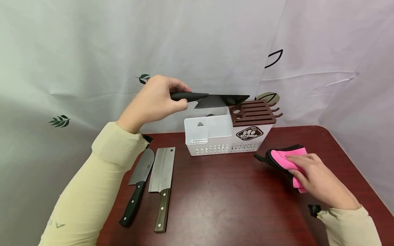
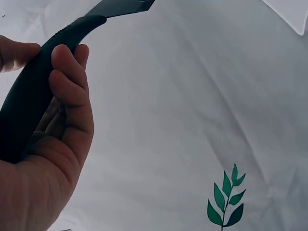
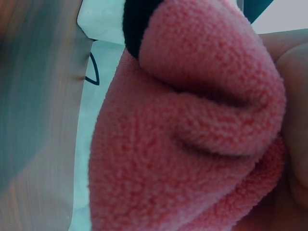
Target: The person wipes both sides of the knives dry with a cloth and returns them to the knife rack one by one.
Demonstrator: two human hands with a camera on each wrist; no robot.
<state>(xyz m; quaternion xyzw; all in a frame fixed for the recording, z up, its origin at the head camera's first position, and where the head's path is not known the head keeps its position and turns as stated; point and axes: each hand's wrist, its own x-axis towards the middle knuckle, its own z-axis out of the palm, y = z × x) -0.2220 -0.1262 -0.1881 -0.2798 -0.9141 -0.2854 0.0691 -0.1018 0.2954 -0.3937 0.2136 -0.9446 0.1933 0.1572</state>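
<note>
My left hand (image 1: 157, 100) grips a black kitchen knife (image 1: 220, 101) by its handle, raised in the air. The blade points right, and its tip overlaps the slotted brown lid (image 1: 253, 114) of a white knife holder (image 1: 215, 143) in the head view. In the left wrist view, fingers and thumb wrap round the dark curved handle (image 2: 29, 91). To the right of the holder, my right hand (image 1: 321, 179) holds a folded pink cloth (image 1: 284, 159) with black trim. The right wrist view shows the fluffy cloth (image 3: 159, 154) bunched against the palm.
A cleaver (image 1: 163, 171) with a wooden handle lies on the dark red table (image 1: 215, 205). Left of it is a black-handled knife (image 1: 141, 174), its blade tip partly behind the left sleeve. Hooks (image 1: 277, 112) stick out from the holder's right side. A white curtain (image 1: 200, 44) hangs behind the table.
</note>
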